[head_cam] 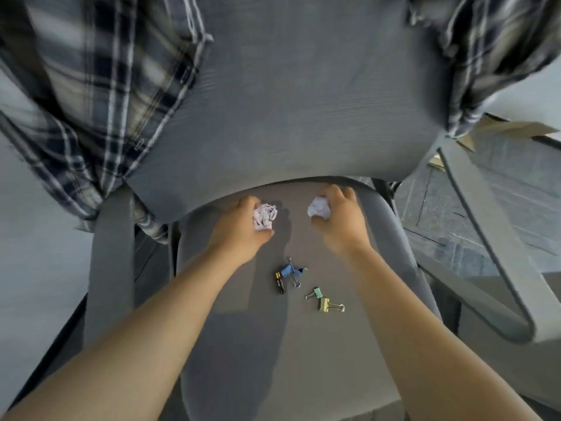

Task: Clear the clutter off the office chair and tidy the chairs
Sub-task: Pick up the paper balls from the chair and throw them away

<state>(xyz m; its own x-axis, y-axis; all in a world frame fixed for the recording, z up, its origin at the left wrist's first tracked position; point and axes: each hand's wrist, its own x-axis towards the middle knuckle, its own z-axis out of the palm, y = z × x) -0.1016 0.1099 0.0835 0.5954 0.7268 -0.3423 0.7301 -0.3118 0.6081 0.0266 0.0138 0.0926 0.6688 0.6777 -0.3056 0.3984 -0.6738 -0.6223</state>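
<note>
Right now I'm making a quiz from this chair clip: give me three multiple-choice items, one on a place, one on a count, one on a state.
1. Where does the battery lie?
A. On the armrest
B. On the seat, beside the blue binder clip
C. In a hand

2. How many binder clips are on the seat?
A. One
B. Three
C. Five

3. What is the left hand doing?
A. Closing on a crumpled paper ball
B. Resting flat and empty
C. Holding a clip

Key:
1 B, it touches the blue clip mid-seat.
2 B, blue, green and yellow.
3 A, its fingers wrap the ball.
</note>
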